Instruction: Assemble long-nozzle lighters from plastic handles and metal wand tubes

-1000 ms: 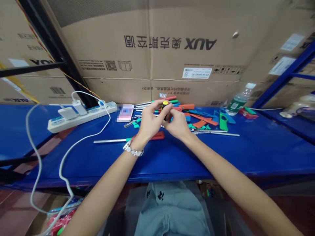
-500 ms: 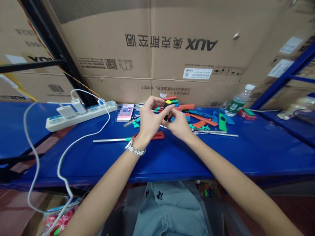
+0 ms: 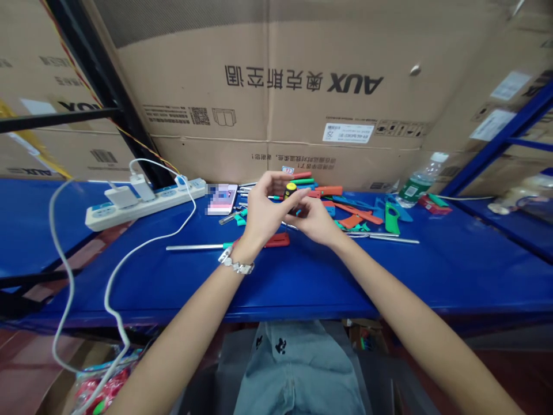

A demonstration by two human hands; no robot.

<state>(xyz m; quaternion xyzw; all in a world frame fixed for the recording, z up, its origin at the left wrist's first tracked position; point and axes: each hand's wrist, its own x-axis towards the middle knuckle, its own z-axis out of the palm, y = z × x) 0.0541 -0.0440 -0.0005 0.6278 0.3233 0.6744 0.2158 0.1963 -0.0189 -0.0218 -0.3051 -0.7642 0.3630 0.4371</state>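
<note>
Yellow and black marked the handle of the screwdriver [image 3: 290, 191], which we held upright over the blue table [image 3: 311, 282], in front of the coloured parts. Left hand [image 3: 265, 210]: we had the thumb and fingers closed on the handle, with its yellow top exposed. We wore a silver bracelet [image 3: 237, 267] on this wrist. Right hand [image 3: 320, 220]: we had the fingers curled in beside the lower part of the handle; the fingertips were hidden, so we could not tell whether they gripped it.

Below the left hand, we had a red handle [image 3: 279, 240] lying flat, partly covered by the wrist, with its metal tube [image 3: 195, 248] pointing left. We could not tell whether the screwdriver touched it.

Behind the hands, we had orange, green and blue parts [image 3: 392, 218] in a loose pile. At the left we had a white power strip [image 3: 164, 200]; at the right, a bottle [image 3: 417, 187] beside a small red box [image 3: 434, 206]
</note>
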